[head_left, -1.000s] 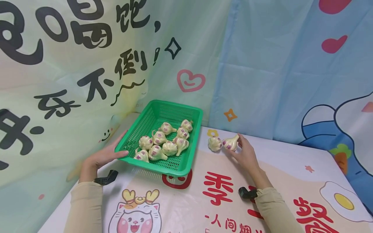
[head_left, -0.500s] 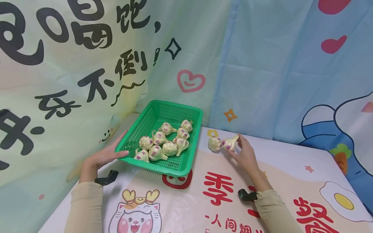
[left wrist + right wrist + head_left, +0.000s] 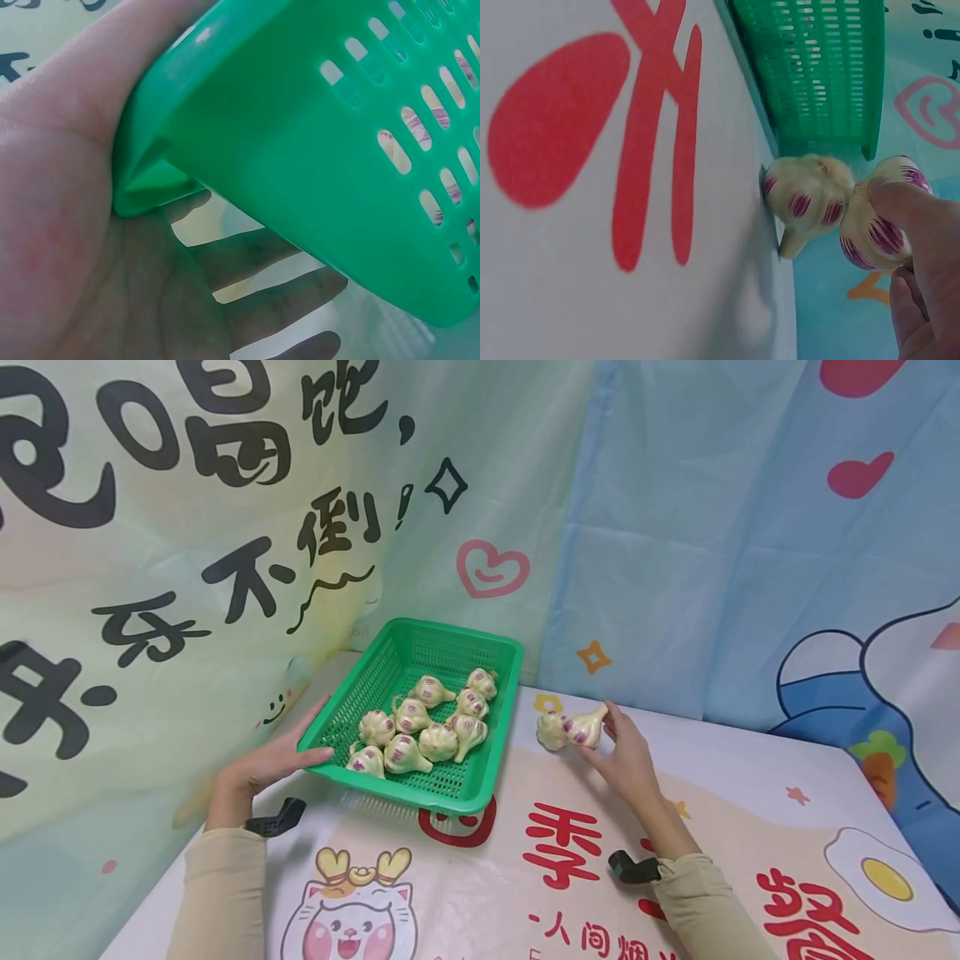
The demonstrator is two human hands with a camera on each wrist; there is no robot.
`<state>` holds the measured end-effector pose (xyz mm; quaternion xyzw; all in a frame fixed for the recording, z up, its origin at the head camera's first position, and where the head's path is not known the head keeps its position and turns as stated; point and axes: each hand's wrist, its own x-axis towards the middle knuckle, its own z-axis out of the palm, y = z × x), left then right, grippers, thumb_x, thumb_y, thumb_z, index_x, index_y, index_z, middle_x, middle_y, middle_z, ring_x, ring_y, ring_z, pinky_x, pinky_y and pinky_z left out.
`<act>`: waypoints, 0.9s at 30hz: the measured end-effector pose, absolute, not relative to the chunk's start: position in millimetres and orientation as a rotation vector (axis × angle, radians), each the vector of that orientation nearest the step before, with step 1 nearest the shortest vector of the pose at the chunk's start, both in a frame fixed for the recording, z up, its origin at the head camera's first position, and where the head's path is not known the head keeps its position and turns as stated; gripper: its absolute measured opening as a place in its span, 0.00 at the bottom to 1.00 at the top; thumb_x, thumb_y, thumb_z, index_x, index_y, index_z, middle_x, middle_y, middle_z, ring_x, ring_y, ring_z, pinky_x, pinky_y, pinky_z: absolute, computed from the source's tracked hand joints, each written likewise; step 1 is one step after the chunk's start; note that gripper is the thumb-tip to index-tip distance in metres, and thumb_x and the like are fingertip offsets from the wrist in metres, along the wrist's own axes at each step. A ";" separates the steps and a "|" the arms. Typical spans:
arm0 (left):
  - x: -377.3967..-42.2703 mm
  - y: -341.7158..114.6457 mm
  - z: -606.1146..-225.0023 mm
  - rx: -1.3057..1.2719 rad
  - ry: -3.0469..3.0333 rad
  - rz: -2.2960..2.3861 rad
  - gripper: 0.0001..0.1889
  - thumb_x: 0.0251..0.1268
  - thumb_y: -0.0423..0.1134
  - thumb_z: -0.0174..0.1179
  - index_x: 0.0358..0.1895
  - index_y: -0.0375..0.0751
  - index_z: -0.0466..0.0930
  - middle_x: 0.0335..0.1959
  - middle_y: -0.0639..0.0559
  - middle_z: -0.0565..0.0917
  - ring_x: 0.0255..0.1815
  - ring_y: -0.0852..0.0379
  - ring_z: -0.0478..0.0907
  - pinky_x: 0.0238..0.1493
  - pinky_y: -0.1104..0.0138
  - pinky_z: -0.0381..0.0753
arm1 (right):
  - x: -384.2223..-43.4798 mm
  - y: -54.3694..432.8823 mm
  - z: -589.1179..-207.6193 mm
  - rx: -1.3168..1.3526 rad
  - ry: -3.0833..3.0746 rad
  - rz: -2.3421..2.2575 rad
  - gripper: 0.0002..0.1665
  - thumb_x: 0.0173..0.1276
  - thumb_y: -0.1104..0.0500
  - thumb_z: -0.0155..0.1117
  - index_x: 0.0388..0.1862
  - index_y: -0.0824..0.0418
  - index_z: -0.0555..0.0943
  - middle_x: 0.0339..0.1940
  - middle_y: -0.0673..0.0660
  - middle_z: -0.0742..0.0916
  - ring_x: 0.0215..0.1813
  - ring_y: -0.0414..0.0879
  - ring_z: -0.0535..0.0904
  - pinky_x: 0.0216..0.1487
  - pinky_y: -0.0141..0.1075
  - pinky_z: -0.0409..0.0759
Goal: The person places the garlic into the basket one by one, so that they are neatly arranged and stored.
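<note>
My left hand [image 3: 264,762] holds the near left corner of a green plastic basket [image 3: 504,727]. In the left wrist view its thumb lies over the basket rim [image 3: 202,82] and its fingers [image 3: 277,300] spread below the corner. Several garlic bulbs [image 3: 411,716] with purple streaks lie in the basket. To the right of it, my right hand [image 3: 627,758] pinches a garlic bulb [image 3: 585,727] between thumb and fingers. This bulb overlaps a second loose garlic bulb [image 3: 551,732] on the table; the right wrist view shows that loose bulb [image 3: 806,196] right against the held one.
The table [image 3: 705,752] has a printed cover with red characters and cartoon figures. A printed cloth backdrop [image 3: 645,568] rises behind it and along the left side. A black wrist device [image 3: 276,818] sits on the left wrist, another black device [image 3: 633,867] on the right.
My right hand and its garlic bulb have shifted slightly left, now partly covering the loose bulb in the head view. My left hand and the basket stay put.
</note>
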<state>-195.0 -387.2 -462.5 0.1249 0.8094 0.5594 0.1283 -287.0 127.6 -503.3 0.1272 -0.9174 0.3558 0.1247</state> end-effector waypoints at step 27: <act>-196.2 -388.5 -464.9 0.350 2.386 1.594 0.48 0.67 0.43 0.56 0.76 0.59 0.27 0.77 0.44 0.30 0.75 0.39 0.32 0.67 0.36 0.41 | -262.7 87.0 -470.1 0.580 -2.556 1.078 0.52 0.53 0.56 0.76 0.72 0.66 0.59 0.64 0.64 0.73 0.64 0.57 0.72 0.59 0.45 0.74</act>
